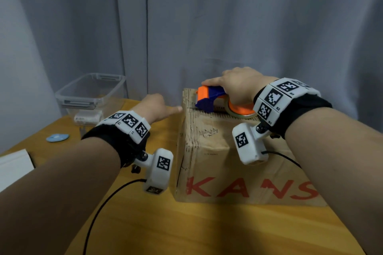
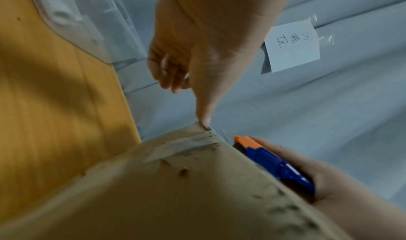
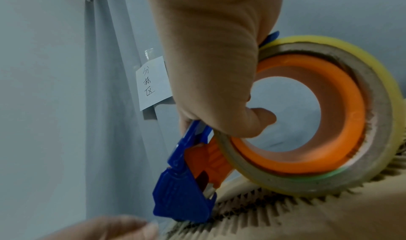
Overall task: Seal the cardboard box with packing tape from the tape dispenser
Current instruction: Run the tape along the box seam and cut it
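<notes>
A worn cardboard box with red letters stands on the wooden table. My right hand grips a blue and orange tape dispenser that rests on the box's top near its far left edge. Its yellowish tape roll touches the cardboard, and the blue front end sits at the edge. My left hand is beside the box, one straight digit touching the top left corner while the other fingers curl loosely. The box fills the lower left wrist view.
A clear plastic bin stands at the back left of the table. A small blue object and a white block lie at the left. A black cable runs across the front. A grey curtain hangs behind with a paper note.
</notes>
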The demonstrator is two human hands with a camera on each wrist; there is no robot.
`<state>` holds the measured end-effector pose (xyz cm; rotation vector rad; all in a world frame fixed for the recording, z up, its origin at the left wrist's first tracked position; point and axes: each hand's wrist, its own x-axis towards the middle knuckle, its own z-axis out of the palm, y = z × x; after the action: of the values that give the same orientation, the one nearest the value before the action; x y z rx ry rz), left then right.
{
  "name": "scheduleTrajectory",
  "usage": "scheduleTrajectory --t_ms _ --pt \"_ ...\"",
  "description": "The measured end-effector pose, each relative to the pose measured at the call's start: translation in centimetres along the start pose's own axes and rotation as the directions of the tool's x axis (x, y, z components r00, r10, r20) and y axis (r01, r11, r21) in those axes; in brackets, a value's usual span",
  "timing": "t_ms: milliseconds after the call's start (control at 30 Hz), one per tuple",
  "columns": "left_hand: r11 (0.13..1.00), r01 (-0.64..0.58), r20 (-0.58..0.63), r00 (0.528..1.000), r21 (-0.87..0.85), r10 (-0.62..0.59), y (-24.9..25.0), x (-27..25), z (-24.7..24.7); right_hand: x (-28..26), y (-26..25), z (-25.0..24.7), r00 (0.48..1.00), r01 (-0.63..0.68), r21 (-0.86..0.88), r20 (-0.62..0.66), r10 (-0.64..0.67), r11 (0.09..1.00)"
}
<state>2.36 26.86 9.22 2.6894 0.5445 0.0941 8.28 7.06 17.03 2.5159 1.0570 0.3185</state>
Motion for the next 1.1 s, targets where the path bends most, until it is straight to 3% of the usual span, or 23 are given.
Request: scheduleTrajectory --t_ms 67,100,133,167,200,233,433,600,700,800,1100 --pt "0.938 -0.097 -0.108 0.992 -0.333 0.065 0.7 -0.2 0.0 0.0 0.2 0.1 1.0 -0.009 0.035 0.0 0.009 0.999" --pt "0.817 -0.098 -0.051 0.995 -0.568 0.084 1.3 -0.4 0.2 -0.1 0.3 0.1 1.0 -0.011 0.051 -0.001 0.011 0.999" --pt "0.628 -0.044 0.048 0.99 -0.777 0.13 1.9 -0.7 0.7 -0.1 0.4 0.2 1.0 -0.011 0.062 -0.003 0.011 0.998" --pt "0.475 0.031 0.139 0.971 -0.88 0.195 2.5 -0.9 1.3 -0.1 0.5 0.2 1.0 -0.009 0.065 -0.006 0.01 0.998" --pt "0.376 0.067 0.178 0.947 -0.924 0.269 3.1 -1.3 1.9 -0.1 0.5 0.3 1.0 -0.006 0.063 -0.01 0.007 0.998" --pt "0.361 0.088 0.201 0.936 -0.928 0.29 3.5 -1.4 2.5 -0.2 0.5 0.4 1.0 -0.001 0.06 -0.014 0.002 0.998" --pt "0.426 0.103 0.242 0.927 -0.899 0.286 2.3 -1.2 6.1 -0.3 0.5 0.5 1.0 0.011 0.047 -0.015 -0.01 0.999" --pt "0.562 0.116 0.314 0.91 -0.819 0.27 1.4 -0.7 5.3 0.0 0.5 0.5 1.0 0.004 0.056 -0.011 -0.003 0.998" --pt "0.623 0.03 0.266 0.919 -0.781 0.29 1.8 -0.4 4.2 -0.4 0.8 0.6 1.0 -0.014 0.086 -0.023 0.016 0.996" --pt "0.735 -0.095 0.274 0.89 -0.671 0.365 1.9 -0.6 3.4 -0.6 0.9 0.7 0.999 -0.025 0.093 -0.034 0.028 0.995" --pt "0.886 -0.162 0.4 0.847 -0.434 0.35 2.1 0.4 0.9 -0.2 2.2 0.1 0.997 0.049 0.125 -0.067 -0.041 0.991"
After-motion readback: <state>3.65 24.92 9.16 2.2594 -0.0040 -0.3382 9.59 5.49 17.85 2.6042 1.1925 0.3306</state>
